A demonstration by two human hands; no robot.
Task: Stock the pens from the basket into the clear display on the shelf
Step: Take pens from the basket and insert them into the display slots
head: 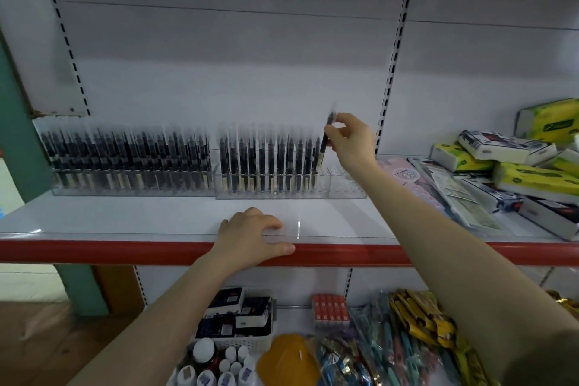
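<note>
The right hand [351, 138] pinches a blurred dark pen [326, 141] between curled fingers [332, 130] at the right end of the clear display [291, 193], while the left hand [253, 236] rests with fingers spread on the shelf [125, 216] edge.

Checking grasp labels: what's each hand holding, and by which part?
The right hand pinches a black pen near its upper end, lower tip at the clear display. The left hand holds nothing, resting on the shelf edge.

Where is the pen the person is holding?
The dark pen is pinched in the right hand, at the right end of the clear plastic display, beside the last standing pens.
</note>
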